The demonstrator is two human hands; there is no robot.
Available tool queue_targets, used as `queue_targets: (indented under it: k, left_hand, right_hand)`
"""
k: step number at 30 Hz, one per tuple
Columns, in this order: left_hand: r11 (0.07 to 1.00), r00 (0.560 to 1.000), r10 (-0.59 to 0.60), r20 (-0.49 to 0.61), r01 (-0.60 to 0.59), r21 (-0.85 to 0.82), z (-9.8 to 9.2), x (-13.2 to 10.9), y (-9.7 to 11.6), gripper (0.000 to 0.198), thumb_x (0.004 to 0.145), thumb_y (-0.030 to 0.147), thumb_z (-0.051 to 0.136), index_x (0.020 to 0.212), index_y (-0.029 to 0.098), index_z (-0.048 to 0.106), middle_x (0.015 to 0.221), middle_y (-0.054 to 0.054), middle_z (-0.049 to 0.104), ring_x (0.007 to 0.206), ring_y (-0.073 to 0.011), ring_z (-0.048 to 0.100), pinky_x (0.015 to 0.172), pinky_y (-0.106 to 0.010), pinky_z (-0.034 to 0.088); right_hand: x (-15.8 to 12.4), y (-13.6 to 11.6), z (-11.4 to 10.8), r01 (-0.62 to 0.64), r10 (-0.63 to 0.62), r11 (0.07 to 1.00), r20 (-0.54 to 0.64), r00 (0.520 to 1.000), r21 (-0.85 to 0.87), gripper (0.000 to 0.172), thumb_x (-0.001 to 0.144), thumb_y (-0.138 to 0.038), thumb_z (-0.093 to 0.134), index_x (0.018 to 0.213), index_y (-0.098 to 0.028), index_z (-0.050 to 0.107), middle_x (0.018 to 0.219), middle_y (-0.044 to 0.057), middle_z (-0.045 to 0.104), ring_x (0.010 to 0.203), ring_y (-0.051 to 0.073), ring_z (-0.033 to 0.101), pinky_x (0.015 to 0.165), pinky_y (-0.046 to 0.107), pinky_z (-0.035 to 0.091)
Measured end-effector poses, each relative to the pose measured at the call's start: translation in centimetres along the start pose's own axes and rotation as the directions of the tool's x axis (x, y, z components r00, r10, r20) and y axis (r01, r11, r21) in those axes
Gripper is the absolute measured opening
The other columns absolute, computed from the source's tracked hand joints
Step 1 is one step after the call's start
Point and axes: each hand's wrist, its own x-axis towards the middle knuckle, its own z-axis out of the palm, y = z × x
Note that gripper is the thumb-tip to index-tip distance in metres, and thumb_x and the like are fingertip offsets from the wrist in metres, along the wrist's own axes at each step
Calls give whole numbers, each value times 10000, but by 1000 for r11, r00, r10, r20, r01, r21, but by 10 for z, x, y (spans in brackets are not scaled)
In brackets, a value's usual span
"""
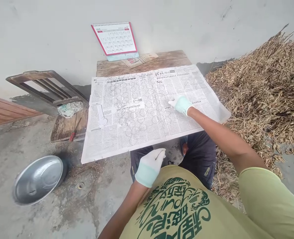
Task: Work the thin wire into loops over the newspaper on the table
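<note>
A newspaper sheet (137,132) covers most of the wooden table, its near edge hanging over the front. Many thin, dark, loop-like shapes (139,113) spread across its print; whether they are drawn or lie loose I cannot tell. On the sheet, my right hand (181,104), in a white and mint glove, has its fingers drawn together near the loops. What they hold, if anything, is too small to name. Gloved the same way, my left hand (150,166) is closed above my lap, just off the paper's edge. A thin dark line shows at its fingers.
A white spoon-shaped thing (102,116) lies on the paper's left. Behind stands a desk calendar (115,38) on the wooden table (171,58). Left are a chair (54,86) holding a red-handled screwdriver (72,136), and a metal basin (38,179). Dried stalks (266,89) heap at right.
</note>
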Motion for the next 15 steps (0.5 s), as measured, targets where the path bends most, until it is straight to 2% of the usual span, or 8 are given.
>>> queue_targets:
  k: [3,5,7,9,11,13,15]
  left_hand:
    - [998,992,-30,-121,36,46,-19,20,17,274,990,403,578,1076,289,812,975,-3,835,925,-234,790,1050,-407,580]
    - [999,968,-14,-251,25,40,-33,43,32,297,987,426,598,1160,275,788,1118,-33,824,1044,-259,776,1082,-419,551]
    - [1000,946,8,-323,0,26,-43,69,48,358,982,459,619,1227,238,760,1229,-78,795,1099,-282,758,1074,-438,544]
    - [1000,955,9,-295,-17,-25,-46,94,63,375,983,456,620,1232,207,750,1176,-98,803,1009,-274,775,1001,-431,567]
    - [992,970,3,-244,-34,-123,-44,115,74,353,990,447,602,1168,190,765,1025,-89,823,877,-250,780,882,-393,592]
    - [976,972,-7,-234,-44,-212,-40,129,79,332,968,458,621,1059,180,777,867,-76,812,751,-232,764,737,-355,590]
    - [964,971,3,-240,-67,-259,-36,137,79,321,951,465,628,968,179,773,779,-66,795,687,-216,744,661,-331,571]
  right_hand:
    - [-10,-7,0,4,-4,1000,-71,997,-6,227,988,-243,573,782,-182,645,636,26,644,489,119,494,458,260,369]
    - [-18,-12,1,20,-20,1000,-77,997,-5,219,984,-247,589,783,-182,645,646,27,659,487,116,495,448,255,362]
    - [-26,-18,3,34,-34,999,-69,997,3,210,982,-269,622,793,-182,652,648,31,669,489,116,498,447,253,363]
    - [-32,-24,5,35,-33,999,-62,998,36,197,979,-280,651,810,-180,664,641,33,670,495,118,507,458,251,376]
    - [-37,-29,9,26,-22,996,-54,998,80,179,975,-278,673,828,-178,676,628,34,668,506,120,521,477,248,395]
    - [-40,-32,12,17,-11,993,-50,999,114,168,977,-265,679,836,-174,683,623,36,671,524,122,542,502,244,417]
    - [-41,-33,14,4,2,992,-48,999,129,176,989,-252,663,837,-168,685,625,42,678,539,123,563,519,241,434]
